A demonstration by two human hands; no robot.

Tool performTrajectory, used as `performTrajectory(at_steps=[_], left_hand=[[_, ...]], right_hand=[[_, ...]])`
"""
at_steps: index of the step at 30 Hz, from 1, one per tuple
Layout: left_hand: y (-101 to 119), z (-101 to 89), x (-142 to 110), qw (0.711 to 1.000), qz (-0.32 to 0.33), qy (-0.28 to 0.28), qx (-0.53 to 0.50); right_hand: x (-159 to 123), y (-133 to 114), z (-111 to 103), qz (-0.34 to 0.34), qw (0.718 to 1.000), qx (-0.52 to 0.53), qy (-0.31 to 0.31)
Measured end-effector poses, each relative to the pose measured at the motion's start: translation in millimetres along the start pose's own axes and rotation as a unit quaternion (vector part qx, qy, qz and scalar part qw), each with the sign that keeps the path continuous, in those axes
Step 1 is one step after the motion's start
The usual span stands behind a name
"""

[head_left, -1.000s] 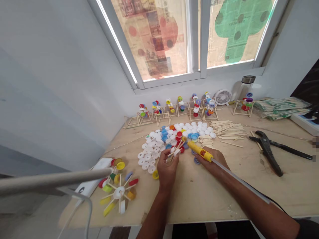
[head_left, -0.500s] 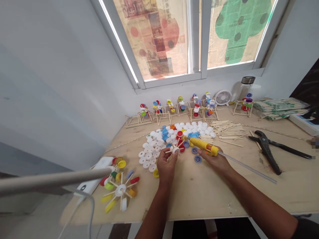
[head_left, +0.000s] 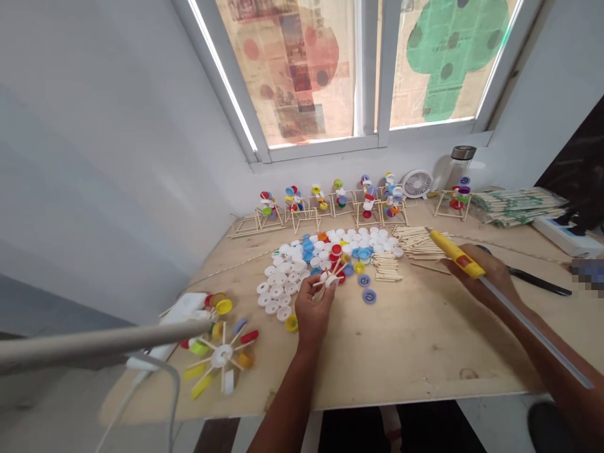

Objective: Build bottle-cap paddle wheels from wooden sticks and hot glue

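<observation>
My left hand (head_left: 313, 318) is closed around a white bottle cap with wooden sticks (head_left: 331, 282) standing out from its rim, held just over the loose caps. In my right hand (head_left: 493, 277) is a yellow glue gun (head_left: 455, 253), its nozzle toward the upper left. A long clear glue stick (head_left: 533, 333) trails from its rear end. White bottle caps (head_left: 283, 283) lie in a wide spread beyond my left hand, with blue, red and yellow ones among them. Short wooden sticks (head_left: 387, 267) lie to the right of these.
At the left sits a wheel of sticks and coloured caps (head_left: 221, 356). Small stick stands with cap wheels (head_left: 367, 204) line the back, beside a white fan (head_left: 417, 184) and a bottle (head_left: 460, 165). Black-handled pliers (head_left: 540, 280) are partly behind my right hand. A grey bar (head_left: 104, 340) crosses the left foreground.
My right hand has carried the glue gun to the right, away from the cap with sticks. My left hand keeps its hold in nearly the same place. The view has shifted slightly.
</observation>
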State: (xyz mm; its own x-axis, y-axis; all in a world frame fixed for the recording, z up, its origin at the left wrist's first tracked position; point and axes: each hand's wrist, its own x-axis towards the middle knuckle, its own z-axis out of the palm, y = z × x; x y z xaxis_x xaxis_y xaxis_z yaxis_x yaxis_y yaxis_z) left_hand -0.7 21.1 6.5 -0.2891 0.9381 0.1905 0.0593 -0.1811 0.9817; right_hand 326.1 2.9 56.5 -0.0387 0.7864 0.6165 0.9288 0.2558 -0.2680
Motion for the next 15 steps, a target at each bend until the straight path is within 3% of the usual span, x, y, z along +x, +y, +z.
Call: performTrajectory(at_steps=[3,7,15], left_hand=[[-1.4,0.5,0.9,1.0,-0.007,-0.004,-0.008],[-4.5,1.5,2.0,1.0,-0.024,-0.001,-0.015],[-3.7,1.4,1.4,1.0,-0.017,-0.004,-0.005]], right_hand=[[-12.6,39.9,-14.6,-0.013,0.996,-0.089,0.002],[-30.5,78.9,-26.6,-0.016,0.985,-0.161,-0.065],[-35.5,108.8,-27.0,-0.059,0.973,-0.176,-0.135]])
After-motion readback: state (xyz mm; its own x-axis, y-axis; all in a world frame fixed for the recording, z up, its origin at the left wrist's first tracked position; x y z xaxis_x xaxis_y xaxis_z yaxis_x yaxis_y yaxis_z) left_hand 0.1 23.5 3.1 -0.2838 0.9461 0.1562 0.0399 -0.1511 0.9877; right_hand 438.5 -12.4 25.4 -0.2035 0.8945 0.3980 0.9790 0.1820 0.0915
